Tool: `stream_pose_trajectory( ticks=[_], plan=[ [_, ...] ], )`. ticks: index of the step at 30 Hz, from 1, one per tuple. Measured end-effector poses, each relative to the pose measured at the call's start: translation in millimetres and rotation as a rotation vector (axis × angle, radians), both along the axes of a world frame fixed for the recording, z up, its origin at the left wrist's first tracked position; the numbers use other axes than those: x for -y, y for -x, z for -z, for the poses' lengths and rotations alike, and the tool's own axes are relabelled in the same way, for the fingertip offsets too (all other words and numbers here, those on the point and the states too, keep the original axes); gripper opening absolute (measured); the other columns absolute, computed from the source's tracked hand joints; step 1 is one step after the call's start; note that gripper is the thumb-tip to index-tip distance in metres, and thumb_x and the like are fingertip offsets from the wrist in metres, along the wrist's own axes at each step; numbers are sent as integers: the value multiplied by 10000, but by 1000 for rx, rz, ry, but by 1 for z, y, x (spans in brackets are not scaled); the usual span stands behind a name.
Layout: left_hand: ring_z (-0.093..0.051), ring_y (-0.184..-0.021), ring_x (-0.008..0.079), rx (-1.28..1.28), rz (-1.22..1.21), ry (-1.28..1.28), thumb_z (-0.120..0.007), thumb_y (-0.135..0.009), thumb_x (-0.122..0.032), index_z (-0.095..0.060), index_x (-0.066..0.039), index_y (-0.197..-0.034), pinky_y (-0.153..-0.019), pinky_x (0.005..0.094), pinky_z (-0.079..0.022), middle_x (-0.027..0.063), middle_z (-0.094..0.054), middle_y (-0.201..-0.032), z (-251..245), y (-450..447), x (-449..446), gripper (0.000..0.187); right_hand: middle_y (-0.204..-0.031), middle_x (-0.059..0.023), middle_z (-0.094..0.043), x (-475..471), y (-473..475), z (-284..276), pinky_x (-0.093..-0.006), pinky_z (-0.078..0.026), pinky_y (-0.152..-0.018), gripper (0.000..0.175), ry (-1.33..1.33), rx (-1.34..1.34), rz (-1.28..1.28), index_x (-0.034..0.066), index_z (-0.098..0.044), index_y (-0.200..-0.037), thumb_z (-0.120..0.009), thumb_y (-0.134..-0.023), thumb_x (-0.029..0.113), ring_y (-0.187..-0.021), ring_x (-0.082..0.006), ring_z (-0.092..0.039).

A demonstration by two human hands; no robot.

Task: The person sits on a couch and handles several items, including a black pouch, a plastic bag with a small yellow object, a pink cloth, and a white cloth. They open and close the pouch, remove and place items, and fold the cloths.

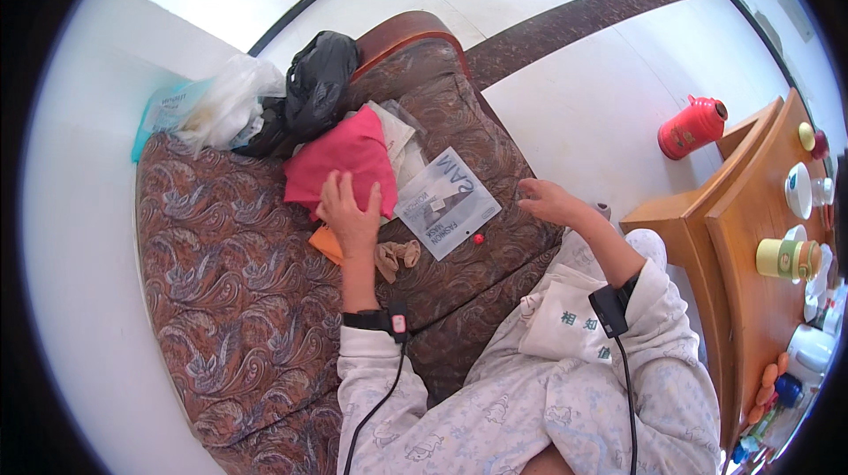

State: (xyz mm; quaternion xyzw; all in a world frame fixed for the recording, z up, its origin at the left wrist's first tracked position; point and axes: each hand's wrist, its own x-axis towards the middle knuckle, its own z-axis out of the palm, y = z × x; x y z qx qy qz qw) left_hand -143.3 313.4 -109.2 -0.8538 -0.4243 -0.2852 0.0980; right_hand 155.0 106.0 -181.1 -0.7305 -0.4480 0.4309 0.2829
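My left hand (pixel 350 216) is over the near part of a folded pink cloth (pixel 351 157), fingers apart, with nothing held in it; whether the fingertips touch the cloth I cannot tell. My right hand (pixel 548 200) is above the sofa's front edge, fingers loosely curved, and nothing shows in it. Between the hands lies a translucent plastic mask pouch (pixel 447 203) with printing. A small red ball-like piece (pixel 478 238) sits beside the pouch. By my left wrist are a tan fabric band (pixel 396 259) and an orange item (pixel 326 244), partly covered. A white printed cloth bag (pixel 560 316) rests on my lap.
Black plastic bags (pixel 321 84) and a clear plastic bag (pixel 232 104) lie along the back of the patterned sofa (pixel 245 289). To the right, a red thermos flask (pixel 692 129) stands by a wooden table (pixel 742 316) bearing a yellow-green cup (pixel 785 259) and a white bowl (pixel 797 190).
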Motion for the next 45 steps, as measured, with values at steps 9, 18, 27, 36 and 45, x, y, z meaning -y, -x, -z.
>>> stream_pose_trajectory(
  ticks=[9,18,27,36,45],
  plan=[
    [-540,-1082,428,407,-328,731,-800,-723,-334,-506,70,-1189,-967,467,-417,264,-561,-1169,116,-19,77,684,-1145,-142,-646,54,-17,-111,-308,-487,-891,396,-199,-206,86,0,-543,-1295,-583,-942,175,-1008,-175,-606],
    [-632,-1017,387,611,-541,1011,-766,-744,-188,-590,40,-1173,-876,423,-487,206,-673,-1057,163,-34,56,516,-1028,-108,-684,84,-10,-95,-297,-489,-838,389,-146,-295,194,7,-563,-1280,-592,-931,176,-958,-163,-618],
    [-611,-921,476,615,-48,755,-603,-887,-140,-576,45,-1182,-751,480,-485,306,-642,-934,89,-21,108,350,-1019,-87,-672,58,-1,-89,-297,-487,-840,405,-131,-254,101,6,-565,-1281,-604,-926,198,-926,-151,-602],
    [-640,-935,188,885,-93,662,-703,-821,-95,-614,1,-1156,-843,344,-494,101,-690,-1046,-8,38,-39,359,-999,-83,-672,41,9,-96,-301,-494,-820,397,-126,-255,27,-2,-564,-1276,-595,-935,200,-912,-139,-604],
    [-521,-1206,357,294,-548,33,-698,-830,-144,-493,-14,-1259,-979,506,-396,224,-505,-1342,-5,59,-115,493,-1065,-134,-671,48,1,-92,-325,-489,-853,401,-118,-225,67,-5,-557,-1277,-585,-933,199,-943,-191,-619]
  ],
)
